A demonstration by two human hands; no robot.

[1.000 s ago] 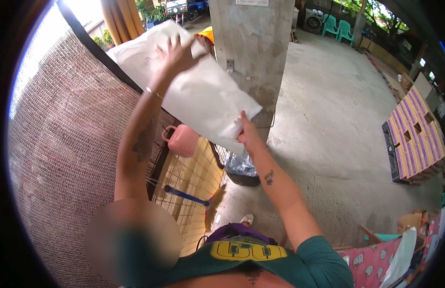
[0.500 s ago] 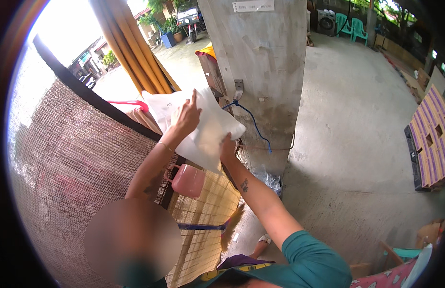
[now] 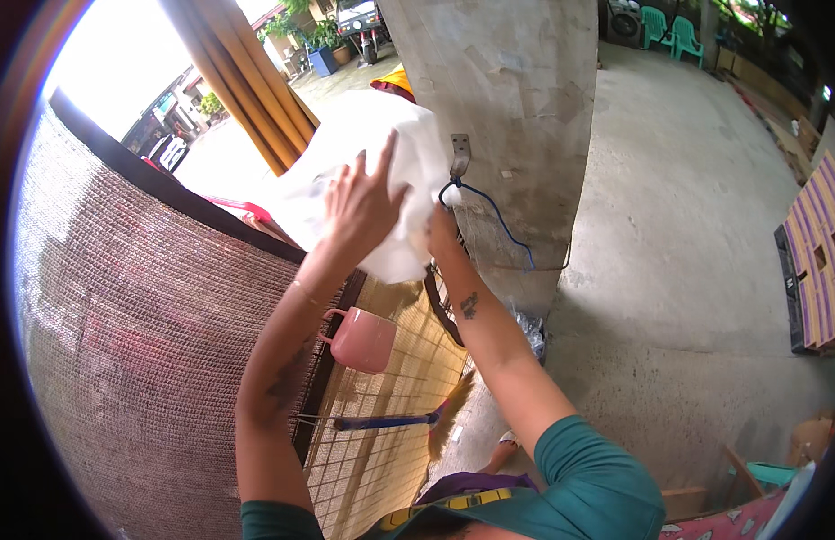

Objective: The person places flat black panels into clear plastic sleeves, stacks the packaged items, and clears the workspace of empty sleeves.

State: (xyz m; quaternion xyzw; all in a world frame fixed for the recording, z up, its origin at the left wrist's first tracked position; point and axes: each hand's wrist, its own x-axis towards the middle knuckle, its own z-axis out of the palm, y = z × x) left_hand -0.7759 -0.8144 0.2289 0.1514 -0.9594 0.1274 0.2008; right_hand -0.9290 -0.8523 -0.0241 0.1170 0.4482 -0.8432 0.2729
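A thin, crumpled white sheet (image 3: 408, 256), paper or plastic, is spread out in front of me beside the concrete post. My left hand (image 3: 359, 202) lies across it, fingers stretched and apart, palm down. At the sheet's right edge, my right hand (image 3: 442, 232) grips it; the fingertips are partly hidden behind the sheet. Below the sheet, a pink mug (image 3: 364, 341) hangs or rests tilted by the dark bar of the wire mesh, its handle to the left. Which of the two holds it up I cannot tell.
The concrete post (image 3: 516, 117) carries a metal bracket (image 3: 460, 153) with a blue cord (image 3: 489, 207). Woven netting (image 3: 156, 333) stands at left, a brown curtain (image 3: 242, 81) beyond. Below are a broom (image 3: 449, 418) and wire mesh (image 3: 372, 477); a striped pallet stack (image 3: 822, 256) stands far right.
The sheet has been lifted farther up and away and now bulges. My left hand's fingers have spread from a pointing shape. My right hand keeps its hold; the view has shifted slightly.
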